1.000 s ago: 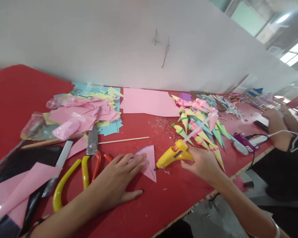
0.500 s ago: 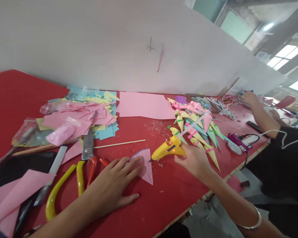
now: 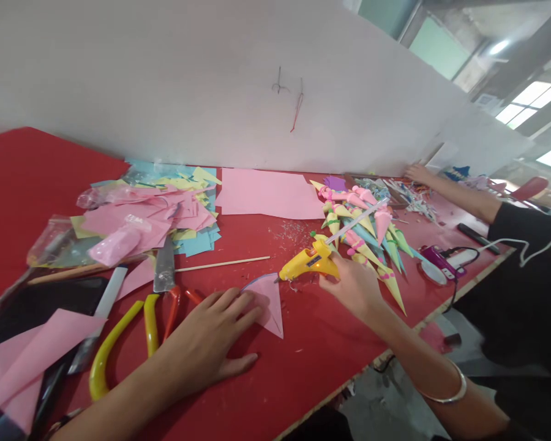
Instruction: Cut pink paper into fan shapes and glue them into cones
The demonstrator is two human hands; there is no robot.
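I have scissor handles beside my left hand, its outstretched fingers on pink paper on the red table, my right hand grasping a yellow glue gun, nozzle at the paper's upper corner, piled cones just beyond.

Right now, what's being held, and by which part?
The right hand grips the yellow glue gun by its handle; the left hand rests on pink paper.

Pale wall behind red tbl, bright windows & lt upper R.
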